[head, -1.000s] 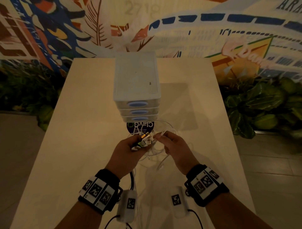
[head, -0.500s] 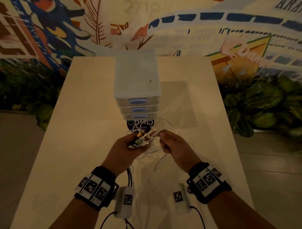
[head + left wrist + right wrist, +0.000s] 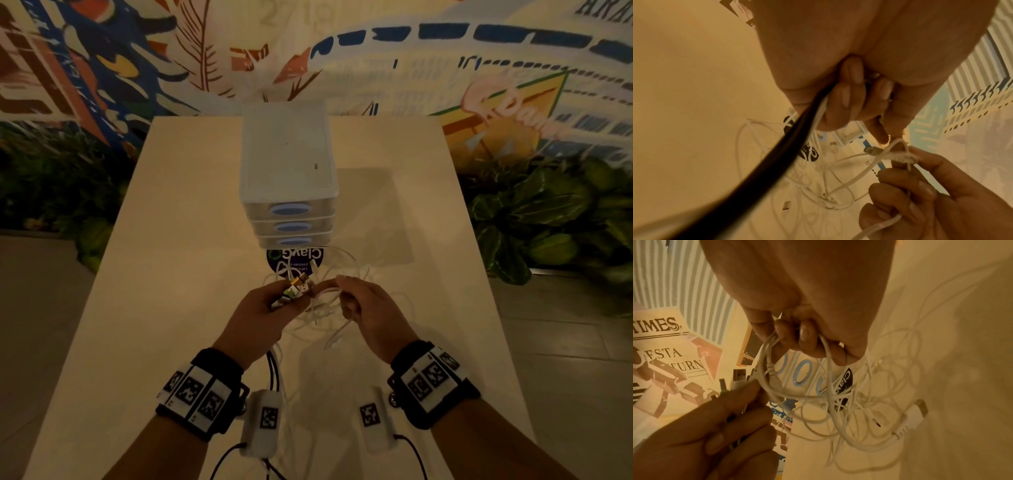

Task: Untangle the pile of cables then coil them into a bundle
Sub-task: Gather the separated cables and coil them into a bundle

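Still tangled: left hand (image 3: pixel 260 313) clamps plugs (image 3: pixel 297 287), right hand (image 3: pixel 371 313) pinches white cables (image 3: pixel 797 395) at 3 o'clock; hard pull likely tightens knot.

Drawer unit (image 3: pixel 288 178) mid-table (image 3: pixel 171 274), sticker (image 3: pixel 295 260) just before it, cables (image 3: pixel 329 308) nearer, between left hand (image 3: pixel 263 315) and right hand (image 3: pixel 373 315).

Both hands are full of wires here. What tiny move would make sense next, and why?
Probably the right hand should ease its white cable loop away from the plug ends bunched in the left hand. The loop still crosses other thin white cables lying tangled on the pale table, so a gentle pull may show where it snags.
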Motion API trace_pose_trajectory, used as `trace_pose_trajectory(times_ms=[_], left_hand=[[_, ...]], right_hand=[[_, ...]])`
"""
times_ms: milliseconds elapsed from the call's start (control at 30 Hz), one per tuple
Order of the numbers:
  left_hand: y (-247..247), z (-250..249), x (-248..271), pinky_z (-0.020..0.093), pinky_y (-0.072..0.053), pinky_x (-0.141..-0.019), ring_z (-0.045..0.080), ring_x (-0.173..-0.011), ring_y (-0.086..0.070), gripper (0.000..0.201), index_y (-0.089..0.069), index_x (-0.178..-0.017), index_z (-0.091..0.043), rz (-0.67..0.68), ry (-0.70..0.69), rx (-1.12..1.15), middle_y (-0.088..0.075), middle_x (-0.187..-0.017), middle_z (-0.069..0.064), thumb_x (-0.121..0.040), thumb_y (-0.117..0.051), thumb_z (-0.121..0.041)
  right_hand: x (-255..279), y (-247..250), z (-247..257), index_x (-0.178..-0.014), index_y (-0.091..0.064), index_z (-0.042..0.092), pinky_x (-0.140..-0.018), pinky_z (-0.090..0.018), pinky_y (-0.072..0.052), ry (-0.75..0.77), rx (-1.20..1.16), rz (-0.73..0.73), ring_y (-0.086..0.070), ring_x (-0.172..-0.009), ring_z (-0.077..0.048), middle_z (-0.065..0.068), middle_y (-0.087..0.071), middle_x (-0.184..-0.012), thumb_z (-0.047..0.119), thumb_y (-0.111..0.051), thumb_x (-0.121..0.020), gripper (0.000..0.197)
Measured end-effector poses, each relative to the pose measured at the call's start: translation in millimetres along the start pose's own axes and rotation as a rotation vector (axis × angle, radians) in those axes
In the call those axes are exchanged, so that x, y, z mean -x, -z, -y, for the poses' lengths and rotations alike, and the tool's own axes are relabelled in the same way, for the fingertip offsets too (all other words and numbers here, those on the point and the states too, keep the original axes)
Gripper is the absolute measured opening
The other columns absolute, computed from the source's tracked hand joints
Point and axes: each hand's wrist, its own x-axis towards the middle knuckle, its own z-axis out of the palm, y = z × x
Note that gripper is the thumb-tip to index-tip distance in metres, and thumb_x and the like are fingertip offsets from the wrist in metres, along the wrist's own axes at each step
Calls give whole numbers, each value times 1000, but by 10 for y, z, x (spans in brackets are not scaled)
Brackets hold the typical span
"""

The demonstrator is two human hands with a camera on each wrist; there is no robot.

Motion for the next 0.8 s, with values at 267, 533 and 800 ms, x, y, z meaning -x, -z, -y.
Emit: trace_pose_trajectory(times_ms=[267,533,800], left_hand=[[-15,-49,66,30,-19,-50,17,-46,-20,15,-76,-107,-18,-9,-9,87,-32,-53,-6,-95,-67,-21],[-47,-112,97,12,-36,-46,-4,-40,-43,9,-67,-102,-4,-46,-116,-70,-48,-48,-18,-97,-63,-10],[48,-96,157,35,-13,-54,12,-50,-19,17,-55,-87,-20,-72,-26,285,-39,-57,-5,-104,-50,-18]], right_hand=[[17,23,17,-106,-79,15,-64,-13,-39,30,122,50,-45,-70,-11,-12,-49,-71,13,-38,-109,41],[-40,54,-29,-107,-78,27,-64,-20,-38,0,271,65,-48,-65,-11,-1,-56,-73,24,-32,-110,46],[-159,364,-181,-80,-79,22,-74,-31,-48,-200,411,-225,-65,-83,-16,4,-75,-94,37,-44,-103,44]])
